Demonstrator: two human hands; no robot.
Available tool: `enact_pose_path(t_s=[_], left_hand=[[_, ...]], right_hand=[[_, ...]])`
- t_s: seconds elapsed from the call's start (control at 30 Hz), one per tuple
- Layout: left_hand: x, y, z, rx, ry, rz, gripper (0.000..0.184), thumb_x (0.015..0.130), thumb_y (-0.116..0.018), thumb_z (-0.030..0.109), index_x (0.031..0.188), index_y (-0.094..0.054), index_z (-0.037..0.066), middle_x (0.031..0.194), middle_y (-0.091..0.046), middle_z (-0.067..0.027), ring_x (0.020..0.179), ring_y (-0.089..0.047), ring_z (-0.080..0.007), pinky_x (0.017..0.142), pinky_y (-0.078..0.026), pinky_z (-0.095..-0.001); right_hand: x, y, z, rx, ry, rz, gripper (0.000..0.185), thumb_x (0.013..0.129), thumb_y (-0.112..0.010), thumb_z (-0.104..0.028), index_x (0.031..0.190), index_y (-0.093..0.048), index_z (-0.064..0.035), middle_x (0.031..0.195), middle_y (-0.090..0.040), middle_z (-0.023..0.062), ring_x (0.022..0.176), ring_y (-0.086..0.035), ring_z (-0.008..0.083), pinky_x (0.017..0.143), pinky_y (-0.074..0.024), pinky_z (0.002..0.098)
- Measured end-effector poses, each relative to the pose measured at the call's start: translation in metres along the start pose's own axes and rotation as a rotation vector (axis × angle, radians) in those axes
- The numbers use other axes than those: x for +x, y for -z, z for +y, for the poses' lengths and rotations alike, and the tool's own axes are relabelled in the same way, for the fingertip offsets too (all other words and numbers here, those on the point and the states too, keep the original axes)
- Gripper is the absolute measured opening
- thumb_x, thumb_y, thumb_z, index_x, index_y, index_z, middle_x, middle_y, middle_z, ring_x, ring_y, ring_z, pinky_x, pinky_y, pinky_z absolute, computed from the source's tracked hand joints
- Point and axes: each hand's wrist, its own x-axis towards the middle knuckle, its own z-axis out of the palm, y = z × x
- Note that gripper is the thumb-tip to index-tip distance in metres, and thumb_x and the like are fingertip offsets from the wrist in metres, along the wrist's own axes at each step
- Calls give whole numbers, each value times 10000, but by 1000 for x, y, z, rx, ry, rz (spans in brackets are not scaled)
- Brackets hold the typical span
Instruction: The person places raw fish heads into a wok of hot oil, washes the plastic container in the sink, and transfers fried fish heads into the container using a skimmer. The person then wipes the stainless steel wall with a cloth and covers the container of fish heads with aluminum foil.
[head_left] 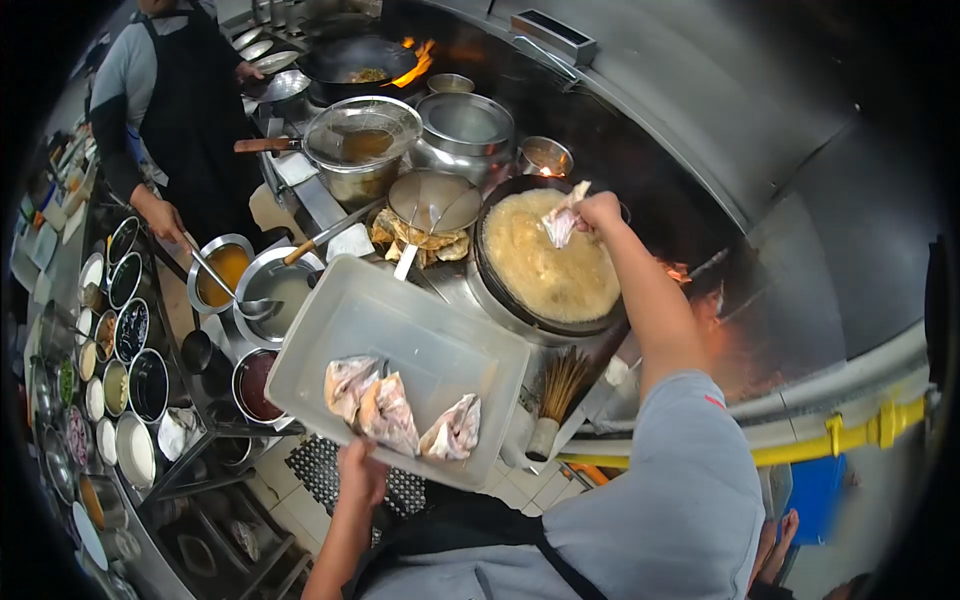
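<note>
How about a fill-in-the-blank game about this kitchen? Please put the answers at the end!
1. The person's ____ hand holds a pink piece of food above foamy liquid.
2. The left hand holds a plastic tub with ____ food pieces inside.
3. The co-worker's hand holds a ____ by its long handle.
4. The pipe at the right is ____.

Missing words: right; three; ladle; yellow.
</note>
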Motion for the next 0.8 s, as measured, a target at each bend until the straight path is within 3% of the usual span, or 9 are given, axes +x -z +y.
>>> enact_pose_path(t_s=[0.1, 0.17, 0.3, 0.37, 0.5, 0.57, 0.6, 0.7, 0.8], left_hand=[[-10, 6, -2, -30, -3, 93, 407, 734, -514, 159, 1097, -477, -22, 1068, -557, -163, 985, -572, -328, 896, -450, -546], [-24, -3, 2, -94, 8, 129, 308, 718, -523, 69, 1015, -451, 27, 1029, -515, -115, 1002, -538, -294, 907, -451, -505], [-30, -9, 4, -87, -23, 165, 363, 721, -523, 75, 1066, -454, -12, 1024, -518, -129, 971, -554, -296, 864, -477, -495], [-34, -3, 7, -61, 18, 139, 380, 723, -522, 78, 1082, -448, -23, 1027, -521, -136, 956, -562, -294, 846, -488, -491], [-28, 13, 5, -69, 8, 75, 384, 729, -520, 86, 1085, -443, -36, 1035, -529, -149, 921, -576, -290, 800, -507, -495], [-34, 16, 11, -41, 45, 25, 419, 736, -514, 90, 1130, -444, -36, 1071, -537, -149, 957, -581, -292, 806, -512, -496], [-34, 17, 13, -51, 56, 1, 433, 750, -511, 99, 1158, -447, -32, 1088, -541, -148, 982, -581, -293, 816, -512, -495], [-29, 37, 11, -74, 85, -97, 474, 794, -510, 136, 1239, -446, -12, 1135, -554, -141, 1031, -583, -294, 845, -513, -495], [-34, 35, 24, -49, 111, -99, 461, 806, -522, 159, 1233, -456, -3, 1129, -566, -128, 1005, -594, -277, 835, -511, -500]], right_hand=[[58, -27, 39, -6, -97, 92, 68, 736, -654, 22, 767, -630, 77, 691, -620, 152, 499, -614, 215, 391, -516, 321], [87, -35, 57, 12, -148, 101, 66, 745, -631, 32, 792, -630, 79, 720, -628, 161, 517, -628, 226, 407, -533, 326], [100, -28, 30, 233, -186, 182, 90, 767, -566, 57, 825, -627, 87, 785, -641, 184, 514, -631, 238, 411, -542, 334], [94, -11, -1, 345, -74, 287, 99, 778, -527, 65, 789, -620, 97, 737, -644, 181, 508, -631, 227, 412, -536, 325], [-4, 72, -90, -22, 188, 241, 170, 795, -527, 29, 681, -651, 49, 635, -667, 149, 506, -657, 204, 435, -522, 311], [-62, 108, -122, -283, 246, 162, 186, 815, -542, -16, 679, -651, 48, 668, -681, 155, 532, -669, 192, 469, -531, 292], [-92, 121, -130, -268, 306, 144, 187, 822, -536, -21, 693, -654, 48, 666, -680, 148, 541, -671, 188, 477, -533, 292], [-200, 133, -138, -296, 417, 127, 189, 836, -517, -28, 741, -664, 43, 647, -670, 124, 555, -672, 170, 481, -529, 289], [-303, 96, -133, -471, 473, -58, 169, 818, -559, -71, 762, -677, 36, 675, -670, 139, 571, -664, 170, 515, -526, 301]])
